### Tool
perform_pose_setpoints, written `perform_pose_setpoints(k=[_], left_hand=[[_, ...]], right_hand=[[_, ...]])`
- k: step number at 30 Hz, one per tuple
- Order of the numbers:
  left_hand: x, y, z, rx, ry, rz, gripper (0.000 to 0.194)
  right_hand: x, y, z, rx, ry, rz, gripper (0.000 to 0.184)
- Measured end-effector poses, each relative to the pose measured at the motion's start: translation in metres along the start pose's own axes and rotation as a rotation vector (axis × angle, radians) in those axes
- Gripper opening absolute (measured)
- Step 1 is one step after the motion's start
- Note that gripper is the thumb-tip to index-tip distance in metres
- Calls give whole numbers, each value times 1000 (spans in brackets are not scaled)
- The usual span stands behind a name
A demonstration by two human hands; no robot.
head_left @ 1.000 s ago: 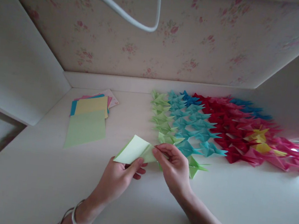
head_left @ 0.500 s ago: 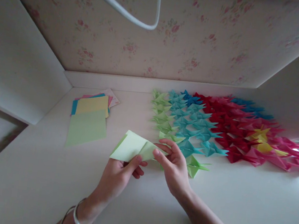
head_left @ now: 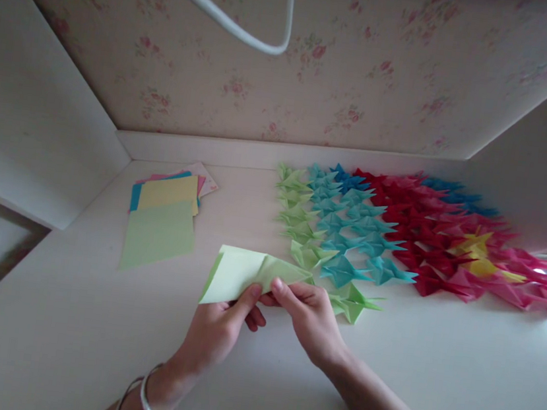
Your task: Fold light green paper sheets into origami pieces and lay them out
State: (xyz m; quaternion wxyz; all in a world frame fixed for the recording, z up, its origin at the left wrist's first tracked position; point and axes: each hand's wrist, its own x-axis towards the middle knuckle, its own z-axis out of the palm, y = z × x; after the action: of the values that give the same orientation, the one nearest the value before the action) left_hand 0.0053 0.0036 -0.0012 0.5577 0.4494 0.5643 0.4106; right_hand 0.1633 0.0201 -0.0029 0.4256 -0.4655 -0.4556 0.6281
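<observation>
A partly folded sheet of light green origami paper [head_left: 240, 269] is held up above the table by both hands. My left hand [head_left: 221, 325] pinches its lower edge, thumb on top and fingers behind. My right hand [head_left: 312, 316] grips the narrower right part, thumb in front and fingers curled underneath. The paper tapers to a point on the right, with a crease near its middle. Just beyond my right hand lies a green paper crane [head_left: 354, 303], partly covered by the hand. Several light green cranes [head_left: 302, 215] stand in a column behind it.
Rows of turquoise cranes [head_left: 351, 224], red cranes [head_left: 406, 215], pink cranes [head_left: 534, 277] and yellow cranes [head_left: 480, 250] fill the right back. Loose paper sheets [head_left: 160, 234] lie at the left on the white table [head_left: 65, 312]. A white cable [head_left: 203, 0] hangs across the top.
My right hand has moved down and slightly left along the paper, its fingers now curled underneath. The paper has turned a little, its left end lower.
</observation>
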Motion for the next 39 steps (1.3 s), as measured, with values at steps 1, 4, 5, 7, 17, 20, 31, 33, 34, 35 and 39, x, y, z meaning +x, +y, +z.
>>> perform_pose_setpoints(k=[1, 4, 5, 7, 17, 20, 31, 33, 34, 35, 39], left_hand=[[0, 1, 0, -15, 2, -4, 37], [0, 3, 0, -75, -19, -10, 38], [0, 3, 0, -99, -24, -12, 38], [1, 3, 1, -137, -29, -21, 38], [5, -1, -2, -294, 29, -55, 34], [6, 0, -5, -291, 35, -35, 35], [6, 11, -4, -319, 152, -55, 35], [5, 10, -4, -280, 166, -42, 33], [5, 10, -4, -266, 163, -43, 33], [6, 10, -4, -261, 159, -50, 33], [7, 8, -5, -289, 174, -83, 32]], right_hand=[[1, 0, -2, 0, 57, -3, 42], [4, 3, -8, 10, 190, -33, 39], [6, 4, -10, 22, 233, -51, 38], [9, 6, -14, 65, 304, -81, 37], [9, -7, -22, 135, 242, -246, 25], [5, -5, -21, -31, 152, -262, 21], [2, -4, -15, -415, 277, -416, 15], [1, -6, -14, -451, 295, -424, 16], [0, -7, -13, -462, 299, -422, 16], [0, -8, -13, -469, 299, -418, 16], [-2, -9, -12, -462, 288, -401, 17]])
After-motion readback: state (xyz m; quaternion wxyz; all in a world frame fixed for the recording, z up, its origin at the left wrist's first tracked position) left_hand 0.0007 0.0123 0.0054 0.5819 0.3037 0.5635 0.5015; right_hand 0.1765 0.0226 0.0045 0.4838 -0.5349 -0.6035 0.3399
